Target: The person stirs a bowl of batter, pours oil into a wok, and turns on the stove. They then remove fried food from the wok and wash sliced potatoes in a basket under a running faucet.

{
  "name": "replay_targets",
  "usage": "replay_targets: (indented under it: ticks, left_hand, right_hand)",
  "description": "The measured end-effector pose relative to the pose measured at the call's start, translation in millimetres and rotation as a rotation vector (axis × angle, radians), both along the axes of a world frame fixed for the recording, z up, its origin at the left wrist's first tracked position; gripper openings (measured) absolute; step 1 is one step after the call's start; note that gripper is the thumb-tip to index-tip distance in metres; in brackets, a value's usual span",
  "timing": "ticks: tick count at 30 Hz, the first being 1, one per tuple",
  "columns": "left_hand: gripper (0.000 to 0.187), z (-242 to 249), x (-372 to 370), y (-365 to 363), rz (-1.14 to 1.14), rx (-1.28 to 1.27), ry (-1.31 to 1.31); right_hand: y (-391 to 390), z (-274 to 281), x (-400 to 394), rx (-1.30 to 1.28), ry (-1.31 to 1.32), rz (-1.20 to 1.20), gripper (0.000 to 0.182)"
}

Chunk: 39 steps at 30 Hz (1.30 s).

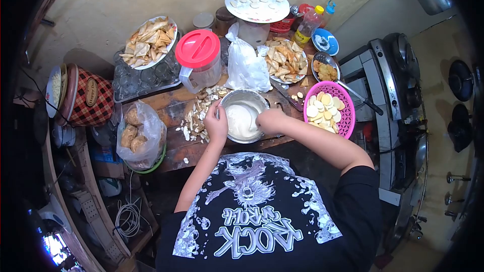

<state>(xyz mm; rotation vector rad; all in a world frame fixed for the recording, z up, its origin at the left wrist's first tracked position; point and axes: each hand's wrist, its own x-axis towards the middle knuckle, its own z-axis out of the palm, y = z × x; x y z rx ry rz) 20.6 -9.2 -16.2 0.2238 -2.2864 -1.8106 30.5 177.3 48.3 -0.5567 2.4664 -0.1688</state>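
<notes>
A silver metal pot (265, 102) stands near the table's front edge, with thick white batter (241, 121) inside. My left hand (216, 120) is closed on the pot's left rim. Over the pot's right side, my right hand (270, 121) is curled into a fist; whatever it grips is hidden. To the right of that hand sits a pink plastic basket (348, 117) of pale round slices (325, 111). Peelings (196, 121) lie scattered beside my left hand. Behind the pot is a white plastic bag (247, 68), knotted at the top.
A red-lidded pitcher (199, 49), plates of folded fried pastries (148, 43) and a tilted floral plate (257, 3) stand at the back. Potatoes (132, 138) fill a clear bag at left. A skimmer's black handle (372, 106) juts toward the stove (385, 78) at right.
</notes>
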Motion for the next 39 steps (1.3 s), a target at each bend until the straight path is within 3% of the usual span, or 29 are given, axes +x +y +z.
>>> replay_targets:
  ticks: [3,6,7,10,11,15,18,20,22,25,28,29,32,35,39]
  left_hand:
    - [0.020,3.9,-0.6,-1.0,-0.007,-0.028,-0.025]
    - [0.020,4.1,0.8,-1.9,0.006,-0.033,-0.001]
    - [0.020,0.1,0.8,-3.1,0.010,-0.029,0.012]
    - [0.020,-3.7,1.5,-4.5,0.014,-0.017,0.022]
    - [0.020,0.9,3.3,-4.7,0.006,-0.035,-0.005]
    - [0.018,0.5,1.8,-3.6,-0.006,-0.069,-0.008]
    - [0.017,5.6,5.7,-1.1,0.005,-0.064,-0.023]
    - [0.017,-5.6,4.3,-4.8,0.019,-0.065,0.006]
    - [0.016,-12.4,4.2,-7.8,0.024,-0.060,0.020]
    - [0.015,-6.1,5.6,-9.7,-0.019,-0.075,-0.088]
    - [0.015,-4.2,6.3,-7.9,-0.019,-0.075,-0.092]
    - [0.015,-7.6,6.0,-5.8,0.014,-0.059,-0.004]
    - [0.016,-16.3,6.7,-5.1,0.013,0.017,0.009]
    - [0.016,-10.5,9.9,-10.4,-0.001,0.012,-0.038]
    - [0.017,-11.8,7.0,-9.2,-0.011,0.017,-0.055]
  right_hand:
    - [-12.4,-5.4,7.1,-0.318,-0.132,-0.211,0.019]
    - [-28.7,-12.1,11.5,-0.391,-0.060,-0.353,0.020]
    - [-28.5,-11.5,9.9,-0.375,-0.081,-0.299,0.018]
    - [-19.1,-0.2,0.0,0.014,-0.126,-0.126,0.018]
    - [-16.3,7.9,-1.2,0.106,-0.015,-0.144,0.017]
    - [-11.4,3.9,-14.6,0.097,0.193,-0.271,0.017]
    - [-21.6,-11.4,-16.2,-0.252,0.093,-0.463,0.018]
    - [-27.6,-36.5,-11.2,-0.387,-0.073,-0.405,0.019]
    - [-25.5,-17.5,-2.5,-0.335,-0.183,-0.242,0.019]
    - [-16.6,4.1,-6.3,0.105,-0.069,-0.188,0.018]
    - [-22.1,5.4,-10.1,-0.002,0.107,-0.423,0.019]
    - [-26.6,-19.9,-15.1,-0.030,0.146,-0.504,0.018]
    - [-48.7,-29.3,-4.1,-0.345,0.009,-0.473,0.018]
    - [-47.8,-8.6,10.6,-0.036,-0.101,-0.222,0.018]
    - [-31.0,19.7,4.8,0.120,0.024,-0.269,0.018]
